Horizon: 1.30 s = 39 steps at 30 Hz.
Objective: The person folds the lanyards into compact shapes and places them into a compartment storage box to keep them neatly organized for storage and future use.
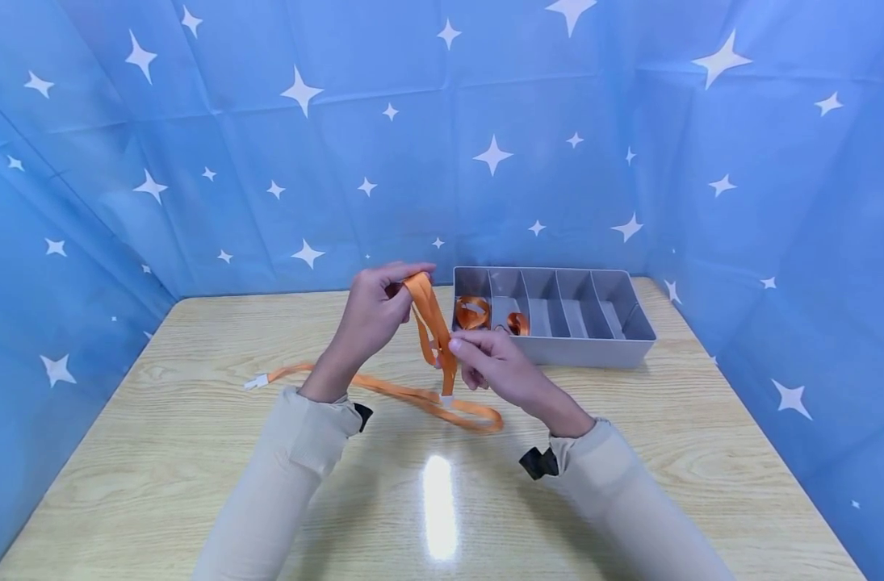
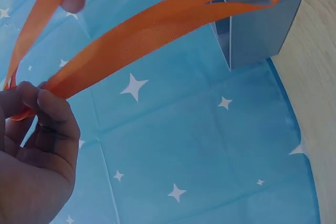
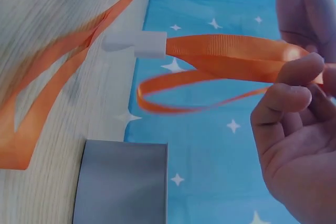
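An orange lanyard point(image 1: 429, 307) hangs folded in loops between my two hands, above the table. My left hand point(image 1: 374, 311) pinches its upper end between thumb and fingers. Lower down, my right hand point(image 1: 496, 367) pinches the strap with thumb and forefinger. A white plastic clip point(image 3: 151, 44) shows at the lanyard's lower end in the right wrist view. In the left wrist view, a long loop of the strap point(image 2: 142, 38) stretches out from the fingers. Beneath the hands, a second orange lanyard point(image 1: 391, 389) lies loosely on the table, its white clip point(image 1: 256, 382) at the left.
A grey divided box point(image 1: 587, 353) stands at the back right, just beyond my right hand. One coiled orange lanyard point(image 1: 473, 313) lies in its leftmost compartment, another coil point(image 1: 517, 324) in the neighbouring one. A blue star-patterned curtain point(image 1: 383, 161) surrounds the wooden table point(image 1: 194, 452).
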Each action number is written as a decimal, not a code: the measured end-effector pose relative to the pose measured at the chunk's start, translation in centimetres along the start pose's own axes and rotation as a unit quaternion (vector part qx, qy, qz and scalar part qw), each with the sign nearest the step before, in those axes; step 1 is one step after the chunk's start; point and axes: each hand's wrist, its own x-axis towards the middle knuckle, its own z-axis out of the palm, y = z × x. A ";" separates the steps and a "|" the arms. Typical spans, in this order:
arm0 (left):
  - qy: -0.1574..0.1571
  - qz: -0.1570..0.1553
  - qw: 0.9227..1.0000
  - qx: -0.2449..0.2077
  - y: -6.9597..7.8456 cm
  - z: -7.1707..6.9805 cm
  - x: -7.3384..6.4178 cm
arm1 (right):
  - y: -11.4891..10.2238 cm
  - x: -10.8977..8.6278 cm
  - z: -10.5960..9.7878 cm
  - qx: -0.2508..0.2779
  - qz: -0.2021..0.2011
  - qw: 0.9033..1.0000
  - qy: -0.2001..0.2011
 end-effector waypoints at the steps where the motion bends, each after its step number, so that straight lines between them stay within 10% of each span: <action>1: 0.001 0.000 1.000 0.003 0.1 0.0 0.0 | 0.0 0.0 0.0 -0.007 -0.006 1.000 -0.001; 14: -0.003 0.030 1.000 -0.005 0.8 0.5 -0.1 | 0.4 0.0 1.2 -0.125 -0.033 0.989 0.074; 28: -0.005 0.010 1.000 0.004 1.1 0.6 0.0 | 0.6 -0.3 1.5 -0.107 -0.028 0.985 0.131; 39: 0.008 0.049 0.998 0.049 1.3 0.9 0.0 | 0.9 -0.7 1.6 -0.135 -0.081 0.972 0.172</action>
